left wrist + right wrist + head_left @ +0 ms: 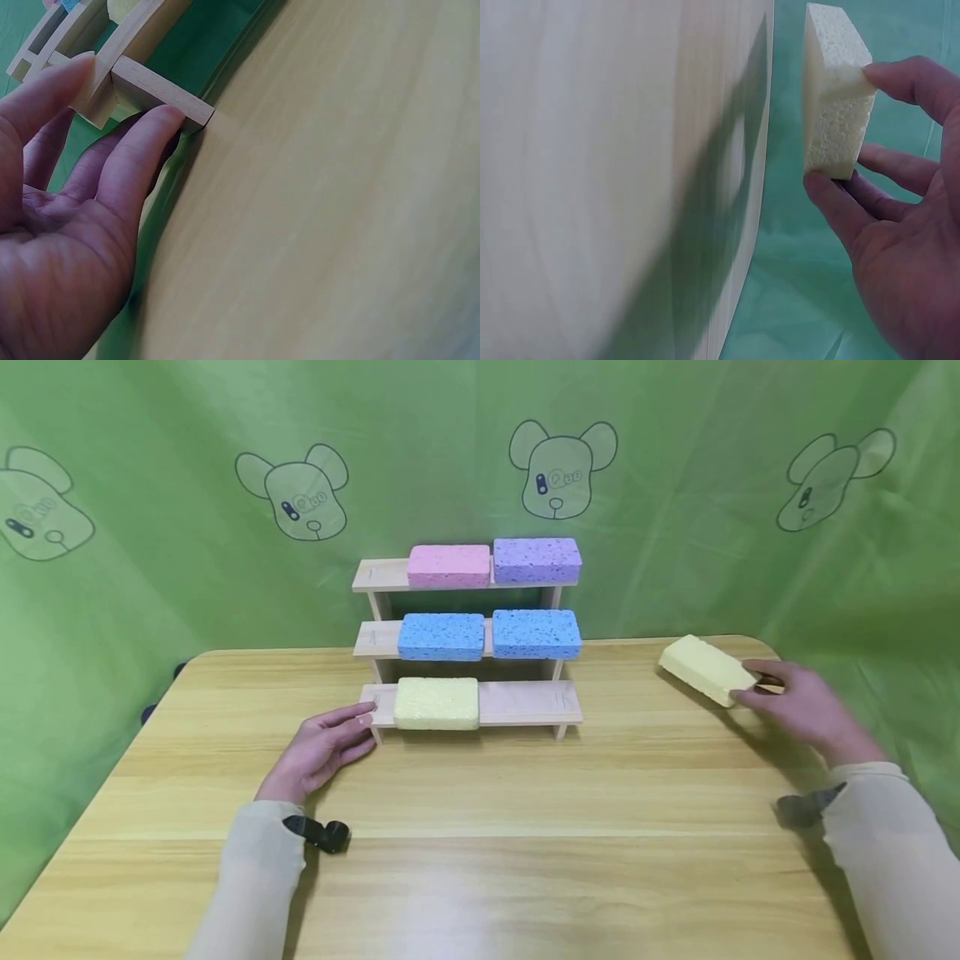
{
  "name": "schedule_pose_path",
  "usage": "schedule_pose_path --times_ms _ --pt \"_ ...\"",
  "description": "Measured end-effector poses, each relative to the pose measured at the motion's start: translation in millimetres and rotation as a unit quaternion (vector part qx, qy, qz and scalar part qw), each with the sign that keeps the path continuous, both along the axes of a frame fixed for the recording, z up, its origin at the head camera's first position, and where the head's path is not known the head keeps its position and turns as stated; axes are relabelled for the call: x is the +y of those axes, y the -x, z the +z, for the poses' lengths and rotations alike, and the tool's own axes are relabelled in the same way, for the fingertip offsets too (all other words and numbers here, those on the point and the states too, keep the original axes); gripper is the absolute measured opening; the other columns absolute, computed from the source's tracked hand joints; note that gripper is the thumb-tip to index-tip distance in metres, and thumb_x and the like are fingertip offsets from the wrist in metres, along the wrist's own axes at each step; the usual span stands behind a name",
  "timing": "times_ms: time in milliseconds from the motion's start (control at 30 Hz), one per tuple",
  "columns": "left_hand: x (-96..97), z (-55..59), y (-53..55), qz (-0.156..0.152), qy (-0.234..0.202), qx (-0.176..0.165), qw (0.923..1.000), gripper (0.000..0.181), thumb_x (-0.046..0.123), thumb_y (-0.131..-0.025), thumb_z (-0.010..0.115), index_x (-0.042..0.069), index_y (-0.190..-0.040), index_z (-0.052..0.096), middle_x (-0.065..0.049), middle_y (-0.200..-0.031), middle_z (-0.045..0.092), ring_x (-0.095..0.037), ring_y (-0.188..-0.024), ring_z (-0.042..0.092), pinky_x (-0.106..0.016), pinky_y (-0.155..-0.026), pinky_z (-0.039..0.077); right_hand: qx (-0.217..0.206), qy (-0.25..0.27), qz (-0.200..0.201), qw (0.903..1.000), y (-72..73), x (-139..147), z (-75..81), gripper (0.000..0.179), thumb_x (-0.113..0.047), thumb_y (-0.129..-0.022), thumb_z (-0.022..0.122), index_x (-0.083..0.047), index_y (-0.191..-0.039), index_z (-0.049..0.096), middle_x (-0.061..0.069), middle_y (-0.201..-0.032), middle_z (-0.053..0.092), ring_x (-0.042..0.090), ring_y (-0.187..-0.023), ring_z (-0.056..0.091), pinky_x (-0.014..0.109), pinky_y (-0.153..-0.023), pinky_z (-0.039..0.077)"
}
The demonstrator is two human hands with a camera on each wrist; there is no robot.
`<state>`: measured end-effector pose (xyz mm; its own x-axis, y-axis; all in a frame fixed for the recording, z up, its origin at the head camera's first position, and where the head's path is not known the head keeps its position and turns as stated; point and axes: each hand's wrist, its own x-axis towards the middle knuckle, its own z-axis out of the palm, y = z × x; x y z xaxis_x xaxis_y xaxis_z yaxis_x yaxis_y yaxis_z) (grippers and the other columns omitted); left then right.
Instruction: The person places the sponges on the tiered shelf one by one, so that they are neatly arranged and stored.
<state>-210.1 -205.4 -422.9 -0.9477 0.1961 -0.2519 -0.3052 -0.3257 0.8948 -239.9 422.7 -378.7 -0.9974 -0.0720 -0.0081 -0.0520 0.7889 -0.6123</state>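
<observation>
In the head view, my right hand [804,703] pinches one end of a pale yellow sponge [707,670], held tilted above the table's right side. The right wrist view shows the thumb and fingers at the edges of this sponge [838,97]. My left hand [322,750] holds the left end of the lowest step of a three-step wooden rack [525,703]. In the left wrist view, fingertips touch the step's end and the rack's leg [169,94]. Another yellow sponge [437,703] lies on the left part of that lowest step.
Two blue sponges, left [441,637] and right [536,634], lie on the middle step. A pink sponge [448,566] and a purple sponge [536,560] sit on the top step. Behind the wooden table [480,860] hangs a green curtain [435,468].
</observation>
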Motion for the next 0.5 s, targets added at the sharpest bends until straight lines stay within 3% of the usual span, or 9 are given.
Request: schedule_pose_path --times_ms 67,167,233,300,500 --pt "0.3 0.1 0.1 0.000 -0.002 -0.001 1.0000 0.030 0.003 -0.094 0.066 0.005 -0.124 0.066 -0.022 -0.146 0.039 -0.027 -0.116 0.059 -0.038 -0.102 0.049 -0.004 0.004 0.001 1.0000 -1.3 -1.5 0.8 0.080 -0.042 -0.094 0.065 0.005 -0.149 0.031 0.037 -0.136 0.041 0.050 -0.121 0.042 0.063 -0.097 0.038" --pt "0.4 0.6 0.2 0.001 -0.006 -0.001 1.0000 0.028 0.002 -0.093 0.066 0.005 -0.121 0.069 -0.023 -0.145 0.040 -0.026 -0.114 0.061 -0.038 -0.101 0.049 -0.006 0.008 0.003 0.9999 -2.6 -3.0 1.3 0.079 -0.042 -0.094 0.067 0.003 -0.149 0.033 0.035 -0.138 0.041 0.048 -0.121 0.043 0.035 -0.093 0.045" --pt "0.5 0.8 0.4 0.001 -0.008 0.000 1.0000 0.027 0.002 -0.093 0.067 0.005 -0.120 0.069 -0.023 -0.145 0.039 -0.025 -0.112 0.062 -0.037 -0.101 0.049 -0.004 0.010 0.007 0.9999 -3.1 -3.6 1.3 0.077 -0.040 -0.093 0.067 0.002 -0.149 0.035 0.034 -0.140 0.040 0.047 -0.122 0.044 0.015 -0.084 0.041" --pt "0.4 0.9 0.5 0.001 -0.008 0.002 1.0000 0.027 0.002 -0.093 0.067 0.005 -0.120 0.069 -0.023 -0.146 0.038 -0.024 -0.110 0.063 -0.037 -0.101 0.049 -0.002 0.019 0.012 0.9997 -3.2 -4.3 0.8 0.075 -0.038 -0.093 0.068 0.002 -0.148 0.036 0.032 -0.142 0.038 0.046 -0.122 0.044 0.004 -0.076 0.037" --pt "0.4 0.8 0.5 0.002 -0.007 0.001 1.0000 0.030 0.002 -0.093 0.067 0.004 -0.122 0.067 -0.024 -0.146 0.038 -0.024 -0.110 0.063 -0.037 -0.101 0.049 0.013 0.030 0.029 0.9990 -3.5 -7.2 -2.3 0.067 -0.032 -0.093 0.070 0.002 -0.144 0.044 0.026 -0.143 0.039 0.040 -0.120 0.047 -0.001 -0.078 0.037"
